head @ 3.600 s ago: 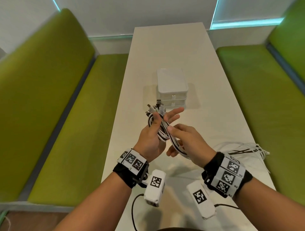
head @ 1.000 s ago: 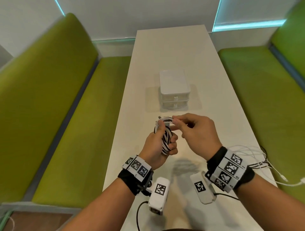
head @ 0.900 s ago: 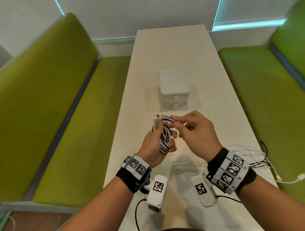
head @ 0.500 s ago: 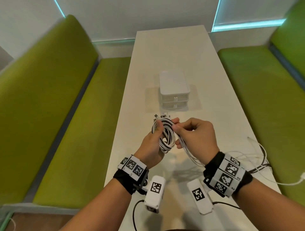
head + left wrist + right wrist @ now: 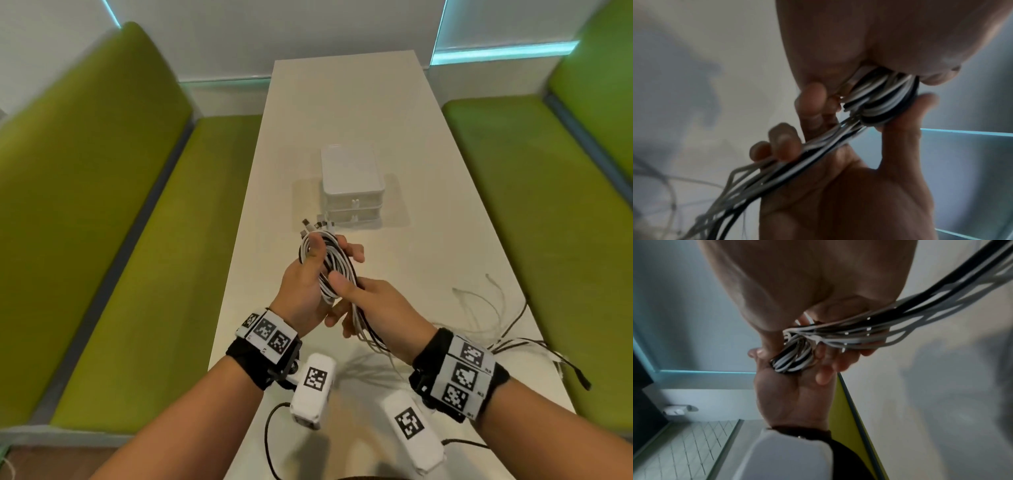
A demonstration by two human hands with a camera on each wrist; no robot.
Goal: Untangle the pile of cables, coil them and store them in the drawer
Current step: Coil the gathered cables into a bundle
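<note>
**White table between green benches**

A long white table (image 5: 346, 113) runs away from the viewer. At its middle stands a small white drawer unit (image 5: 351, 181), two drawers stacked, both seemingly closed. Near the right edge lies a loose tangle of white and black cables (image 5: 493, 322), some strands perhaps hanging over the side.

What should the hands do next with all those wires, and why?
Probably wind one more loop. The left hand holds the coil of black and white cables, and the right hand grips the strands running off it. Loose cable ends lie on the white table, so the coil looks unfinished, and the small drawer unit looks closed.
</note>
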